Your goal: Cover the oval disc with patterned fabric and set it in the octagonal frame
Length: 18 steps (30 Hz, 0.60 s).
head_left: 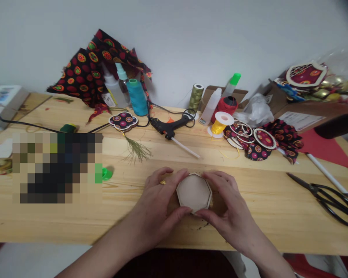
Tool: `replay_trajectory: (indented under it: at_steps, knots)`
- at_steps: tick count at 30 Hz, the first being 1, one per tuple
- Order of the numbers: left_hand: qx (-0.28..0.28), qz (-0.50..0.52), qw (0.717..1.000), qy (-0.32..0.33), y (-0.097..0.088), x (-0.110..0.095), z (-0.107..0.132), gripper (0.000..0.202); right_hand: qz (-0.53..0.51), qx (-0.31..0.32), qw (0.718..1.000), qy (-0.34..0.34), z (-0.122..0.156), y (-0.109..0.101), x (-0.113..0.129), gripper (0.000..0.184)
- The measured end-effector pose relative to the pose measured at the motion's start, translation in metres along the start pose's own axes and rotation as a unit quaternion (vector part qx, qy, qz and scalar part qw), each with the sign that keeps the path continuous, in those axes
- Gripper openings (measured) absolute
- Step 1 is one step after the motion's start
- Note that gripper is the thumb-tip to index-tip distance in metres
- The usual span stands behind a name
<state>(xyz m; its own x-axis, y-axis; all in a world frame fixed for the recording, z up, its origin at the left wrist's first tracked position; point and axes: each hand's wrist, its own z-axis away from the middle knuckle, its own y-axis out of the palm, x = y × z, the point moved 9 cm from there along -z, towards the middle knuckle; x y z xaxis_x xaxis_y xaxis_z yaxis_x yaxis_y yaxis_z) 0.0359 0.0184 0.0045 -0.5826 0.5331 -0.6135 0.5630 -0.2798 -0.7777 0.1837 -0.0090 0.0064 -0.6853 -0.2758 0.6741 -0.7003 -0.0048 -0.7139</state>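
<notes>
Between my two hands is a small light-brown hexagonal tray [194, 192] with a raised rim, close to the table's front edge. My left hand [165, 200] grips its left side, thumb at the near rim and fingers along the far left rim; a gold ring is on one finger. From the right, my right hand [224, 199] holds it the same way, thumb near and fingers far. Both thumb tips almost meet at the front. The tray's underside is hidden. Beyond it a black hot glue gun [171, 125] lies with a white glue stick [187, 148] sticking out.
Black scissors [326, 193] and a white pen [327, 173] lie right. Patterned fabric [84, 69], bottles and a blue thread cone [137, 98] stand back left. A tasselled ornament [123, 121], yellow ribbon spool [219, 125] and cardboard box [301, 116] sit farther back. A blurred patch hides the left.
</notes>
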Motion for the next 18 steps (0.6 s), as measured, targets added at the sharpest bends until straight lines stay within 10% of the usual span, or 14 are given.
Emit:
replay_trajectory:
  at_steps: [18]
  knots:
    - [0.018, -0.056, 0.998, 0.008, 0.0051, -0.0065, -0.0018, 0.067, 0.000, 0.011, 1.000, 0.010, -0.0012, 0.0012, -0.0007, 0.066]
